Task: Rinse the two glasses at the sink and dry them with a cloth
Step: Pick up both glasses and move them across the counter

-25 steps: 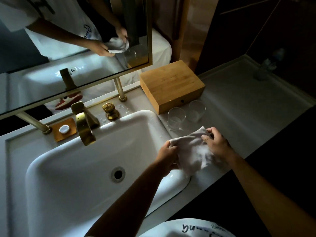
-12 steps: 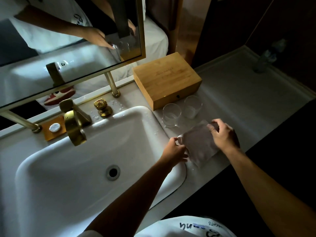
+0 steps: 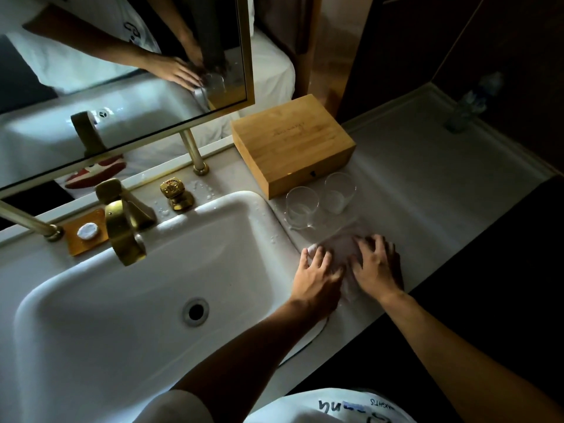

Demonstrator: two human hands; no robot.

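Free: desk (image 3: 427, 178) right of glasses.
Blocked: box (image 3: 293, 145) just behind glasses (image 3: 302, 204); sink (image 3: 274, 209) left.

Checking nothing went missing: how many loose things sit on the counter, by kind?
Glasses: 2
Cloth: 1
Wooden box: 1
Soap dish: 1
Soap: 1
Bottle: 1
Total: 7

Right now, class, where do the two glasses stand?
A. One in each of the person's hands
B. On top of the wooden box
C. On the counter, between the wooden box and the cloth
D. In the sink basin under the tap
C: both glasses stand upright on the counter, just in front of the wooden box, while both hands press the cloth flat nearer the person.
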